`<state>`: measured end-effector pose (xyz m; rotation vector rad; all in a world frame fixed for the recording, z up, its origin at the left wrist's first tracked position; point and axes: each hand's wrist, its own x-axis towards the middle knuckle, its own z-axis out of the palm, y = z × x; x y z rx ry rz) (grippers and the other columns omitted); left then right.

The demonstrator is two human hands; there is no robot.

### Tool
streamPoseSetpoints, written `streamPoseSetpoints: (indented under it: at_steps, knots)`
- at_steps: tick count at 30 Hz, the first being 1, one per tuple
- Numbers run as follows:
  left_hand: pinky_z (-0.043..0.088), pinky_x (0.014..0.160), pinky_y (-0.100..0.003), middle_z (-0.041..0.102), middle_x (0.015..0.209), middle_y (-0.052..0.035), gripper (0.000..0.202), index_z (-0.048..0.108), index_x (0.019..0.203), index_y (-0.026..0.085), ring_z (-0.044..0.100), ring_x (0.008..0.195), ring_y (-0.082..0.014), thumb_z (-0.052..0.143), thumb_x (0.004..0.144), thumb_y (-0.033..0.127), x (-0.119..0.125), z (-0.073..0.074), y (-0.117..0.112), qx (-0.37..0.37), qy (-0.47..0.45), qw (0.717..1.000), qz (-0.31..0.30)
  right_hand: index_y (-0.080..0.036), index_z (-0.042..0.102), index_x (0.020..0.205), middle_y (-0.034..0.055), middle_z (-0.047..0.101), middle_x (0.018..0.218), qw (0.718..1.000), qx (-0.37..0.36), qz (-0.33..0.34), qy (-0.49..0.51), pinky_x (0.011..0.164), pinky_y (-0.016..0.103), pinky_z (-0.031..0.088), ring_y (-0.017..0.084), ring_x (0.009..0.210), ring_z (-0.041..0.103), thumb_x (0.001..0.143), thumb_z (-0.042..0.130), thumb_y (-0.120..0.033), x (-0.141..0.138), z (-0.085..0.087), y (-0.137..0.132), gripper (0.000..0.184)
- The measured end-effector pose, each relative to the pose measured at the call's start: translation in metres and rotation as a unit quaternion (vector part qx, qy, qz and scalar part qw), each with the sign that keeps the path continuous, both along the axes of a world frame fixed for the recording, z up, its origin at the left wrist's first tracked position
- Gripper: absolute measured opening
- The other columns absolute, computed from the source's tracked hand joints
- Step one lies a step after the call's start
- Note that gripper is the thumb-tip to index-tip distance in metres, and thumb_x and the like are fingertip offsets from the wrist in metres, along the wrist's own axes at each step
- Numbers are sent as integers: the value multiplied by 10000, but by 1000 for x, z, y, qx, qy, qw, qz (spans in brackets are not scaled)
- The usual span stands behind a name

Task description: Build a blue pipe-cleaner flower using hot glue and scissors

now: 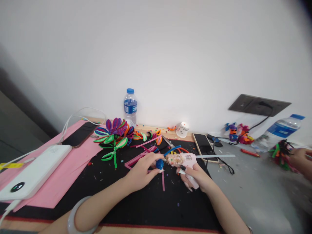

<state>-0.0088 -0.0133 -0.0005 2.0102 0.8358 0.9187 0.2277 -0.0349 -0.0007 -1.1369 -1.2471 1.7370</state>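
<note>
My left hand (143,170) pinches a small blue coil (159,164), which looks like rolled pipe cleaner, above the black mat (136,208). My right hand (197,177) is wrapped round the grip of a pale pink glue gun (190,160). Its nozzle end, crusted with lumpy bits, points left at the coil; whether they touch I cannot tell. A long translucent glue stick (215,156) sticks out of the gun's back. Behind my left hand lie pink pipe cleaners (140,157) and a blue pipe cleaner (172,149).
Pipe-cleaner flowers (114,136) lie at the back left near a water bottle (130,107). A white power bank (36,172) and a dark phone (80,134) rest on pink paper (60,185). Scissors (168,141), a paper cup (182,130) and another phone (204,146) stand behind. Another person's hand (302,161) is at right.
</note>
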Motion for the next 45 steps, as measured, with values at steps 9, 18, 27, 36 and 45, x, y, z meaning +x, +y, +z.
streamPoseSetpoints:
  at_steps: [9, 18, 27, 36, 45]
  knots:
    - [478, 762, -275, 541, 981, -27, 334, 482, 1108, 238, 546, 817, -130, 525, 782, 180, 1, -1, 1, -3, -2, 1000, -1, -111, 561, 794, -33, 519, 402, 1000, 4, 1, 6, 268, 151, 301, 36, 254, 333, 721, 589, -463, 0, -2, 0, 360]
    - [477, 749, -280, 545, 927, -18, 366, 443, 1114, 232, 542, 813, -132, 539, 769, 156, 1, -4, 1, -33, -41, 999, 0, -120, 548, 787, -24, 528, 397, 1000, 9, -4, 12, 260, 156, 288, 47, 242, 350, 699, 601, -495, 0, -3, 1, 389]
    - [453, 656, -241, 487, 862, 9, 436, 346, 1124, 239, 533, 716, -98, 556, 754, 146, 6, 0, -1, -151, -101, 983, -12, -121, 548, 794, -32, 516, 390, 1000, 8, -22, 12, 271, 149, 282, 43, 254, 343, 713, 592, -483, -2, -5, 0, 373]
    - [432, 628, -243, 468, 820, 23, 461, 339, 1136, 243, 509, 656, -87, 575, 744, 191, 7, -2, -1, -190, -116, 975, -4, -126, 539, 809, -50, 491, 383, 999, 24, -26, 3, 288, 154, 292, 38, 257, 333, 732, 576, -485, -5, -4, 0, 369]
    - [429, 623, -250, 456, 796, 35, 469, 334, 1133, 249, 512, 638, -85, 574, 737, 177, 8, -3, -1, -218, -132, 967, -5, -140, 503, 775, -51, 488, 384, 997, 54, -50, -33, 291, 167, 300, 53, 276, 353, 717, 572, -491, -5, -8, 0, 362]
